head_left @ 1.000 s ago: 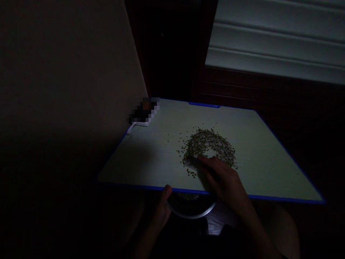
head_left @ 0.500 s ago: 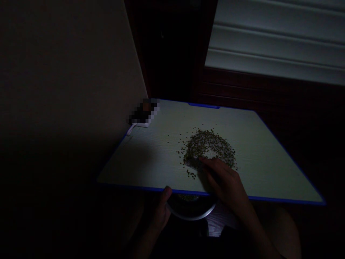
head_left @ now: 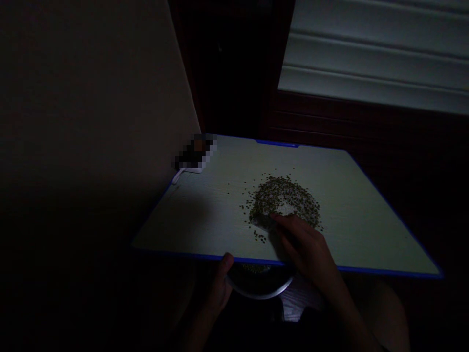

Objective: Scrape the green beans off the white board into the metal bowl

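A pale board [head_left: 366, 210] with a blue rim lies across my lap. Small dark seeds or grains [head_left: 280, 188] are spread on it in a rough arc around a paler patch. My right hand [head_left: 306, 239] pinches a thin, flat, greyish piece [head_left: 263, 221], its low edge at the near left end of the arc. Poor light hides what this piece is. My left hand [head_left: 220, 283] grips the near rim, thumb on top and fingers underneath. Just below that rim, partly covered by the board, is a metal bowl [head_left: 262, 296] with similar grains inside.
A blurred-out device [head_left: 194, 154] with a white cable [head_left: 178, 176] rests at the board's far left corner. A plain wall or panel [head_left: 98, 98] rises on the left. Dark wood [head_left: 315, 117] and pale slats [head_left: 366, 54] stand beyond the board.
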The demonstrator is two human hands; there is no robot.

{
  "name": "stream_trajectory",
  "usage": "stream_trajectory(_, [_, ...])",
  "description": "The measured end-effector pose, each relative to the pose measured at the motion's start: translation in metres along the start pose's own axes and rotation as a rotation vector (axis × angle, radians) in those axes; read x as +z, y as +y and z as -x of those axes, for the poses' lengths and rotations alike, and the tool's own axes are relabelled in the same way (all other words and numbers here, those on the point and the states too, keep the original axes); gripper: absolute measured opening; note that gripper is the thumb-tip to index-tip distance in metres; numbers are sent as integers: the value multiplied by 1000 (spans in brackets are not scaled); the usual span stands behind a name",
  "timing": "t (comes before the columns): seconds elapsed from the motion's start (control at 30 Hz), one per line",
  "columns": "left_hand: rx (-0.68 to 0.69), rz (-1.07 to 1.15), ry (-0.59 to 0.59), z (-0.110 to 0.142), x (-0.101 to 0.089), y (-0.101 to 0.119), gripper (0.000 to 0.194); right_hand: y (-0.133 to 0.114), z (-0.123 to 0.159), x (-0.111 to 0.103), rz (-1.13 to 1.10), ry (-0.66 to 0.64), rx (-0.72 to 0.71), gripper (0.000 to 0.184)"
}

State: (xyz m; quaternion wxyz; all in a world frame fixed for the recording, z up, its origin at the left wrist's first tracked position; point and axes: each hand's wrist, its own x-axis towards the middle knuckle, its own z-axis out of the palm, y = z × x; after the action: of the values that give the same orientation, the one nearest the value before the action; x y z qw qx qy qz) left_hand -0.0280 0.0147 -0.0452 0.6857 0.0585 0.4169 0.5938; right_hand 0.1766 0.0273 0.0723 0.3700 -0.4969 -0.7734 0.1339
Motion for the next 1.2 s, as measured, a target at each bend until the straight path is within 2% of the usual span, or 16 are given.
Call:
stream_trajectory(0.13, [2,-11,-9,-1,-2,0,71,0,0,-1,4,10,-17,40])
stream_trajectory(0.3, [38,-37,-74,-2,-3,0,64,2,2,-1,11,34,-61,42])
stream_trajectory(0.43, [30,-35,-37,-3,-5,-2,69,2,2,-1,-3,22,-47,43])
stream_trajectory(0.6, [66,-64,-54,-4,-9,-4,62,2,1,0,-5,11,-31,43])
stream_trajectory(0.8, [10,-24,-34,2,2,1,74,2,0,1,2,9,-35,42])
stream_trajectory(1.0, [55,-36,-29,1,1,0,63,0,0,1,-11,6,-31,43])
stream_trajectory(1.2, [27,-25,-33,1,-1,1,68,1,1,1,-14,10,-33,44])
